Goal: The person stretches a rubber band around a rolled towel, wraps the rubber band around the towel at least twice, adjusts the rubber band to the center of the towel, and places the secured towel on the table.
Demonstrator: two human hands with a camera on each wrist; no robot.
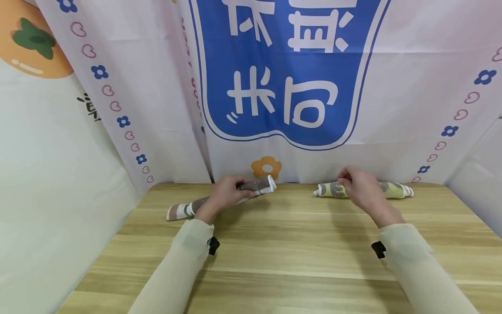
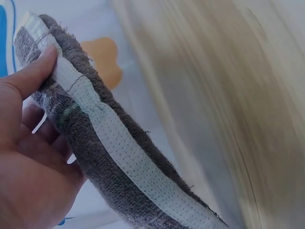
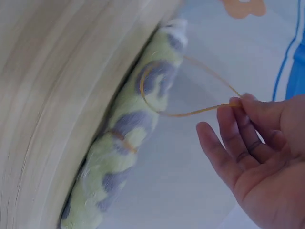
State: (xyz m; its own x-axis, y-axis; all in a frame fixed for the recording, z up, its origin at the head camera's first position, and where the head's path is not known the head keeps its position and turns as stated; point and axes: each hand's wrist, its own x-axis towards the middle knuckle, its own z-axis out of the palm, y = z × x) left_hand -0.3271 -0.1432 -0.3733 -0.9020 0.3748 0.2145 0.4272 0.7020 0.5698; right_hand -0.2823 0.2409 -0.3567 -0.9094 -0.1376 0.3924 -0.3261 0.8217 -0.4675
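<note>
With our left hand (image 1: 225,194), we are gripping a rolled grey-brown and white terry towel (image 2: 114,148), which is slanting over the pale wooden tabletop (image 1: 274,253). With our right hand (image 1: 358,187), we are pinching a thin orange-yellow loop (image 3: 181,115) by a rolled yellow-green, grey-patterned towel (image 3: 138,119) that is lying along the tabletop's far edge.

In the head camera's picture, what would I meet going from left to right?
Orange fruit print, brown-and-white cloth roll gripped by the left hand, yellow-green cloth roll partly hidden by the right hand, rightmost blue flower.
</note>
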